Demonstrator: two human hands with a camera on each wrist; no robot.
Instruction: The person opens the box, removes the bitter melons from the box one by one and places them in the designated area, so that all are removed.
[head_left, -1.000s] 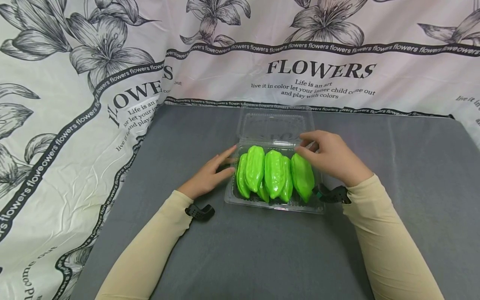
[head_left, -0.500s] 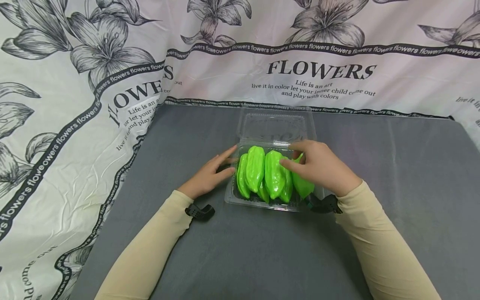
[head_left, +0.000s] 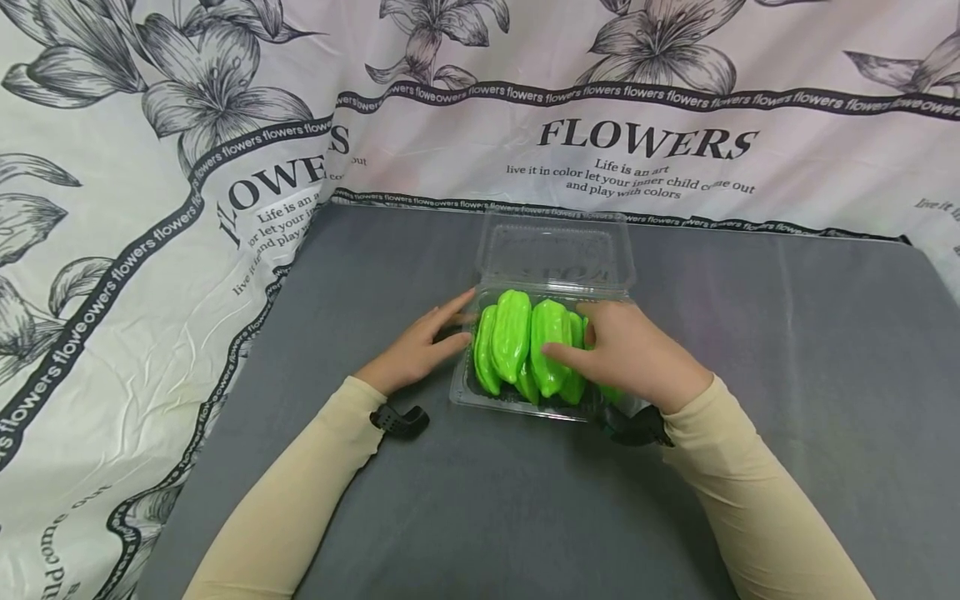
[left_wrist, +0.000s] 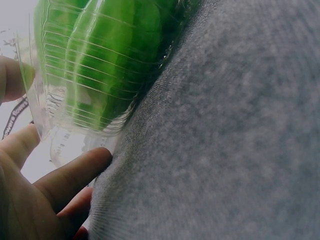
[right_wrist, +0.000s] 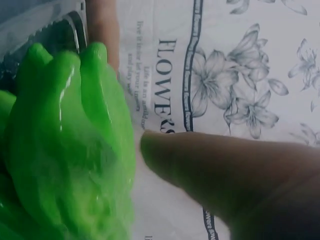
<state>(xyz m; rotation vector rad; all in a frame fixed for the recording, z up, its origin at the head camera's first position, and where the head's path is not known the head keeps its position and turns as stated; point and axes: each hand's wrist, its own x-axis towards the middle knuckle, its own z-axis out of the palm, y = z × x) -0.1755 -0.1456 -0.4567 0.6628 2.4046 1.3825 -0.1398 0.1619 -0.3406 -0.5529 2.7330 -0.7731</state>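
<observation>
Where the top and left of the head view are filled, a white cloth (head_left: 450,171) is seen, printed with line-drawn flowers, dark bands and the word FLOWERS. Across the centre and bottom of the frame, a grey tabletop (head_left: 480,517) is spread. By two cream sleeves, the left sleeve (head_left: 300,492) and the right sleeve (head_left: 757,500), the lower left and lower right are occupied.

At the centre of the frame, a clear plastic container (head_left: 480,406) is placed, its transparent lid (head_left: 557,250) laid open towards the cloth. By the left hand (head_left: 411,354), just left of centre, the container's left side is touched; its fingers are spread and nothing is pinched. By the right hand (head_left: 637,350), right of centre, the container's right part is covered; its thumb is held straight and apart from the fingers, but whether anything is gripped cannot be told.

Inside the container, several glossy green ridged fruits (head_left: 512,336) are packed side by side, those at right partly hidden by the right hand. On each wrist a black strap (head_left: 401,422) is worn.
</observation>
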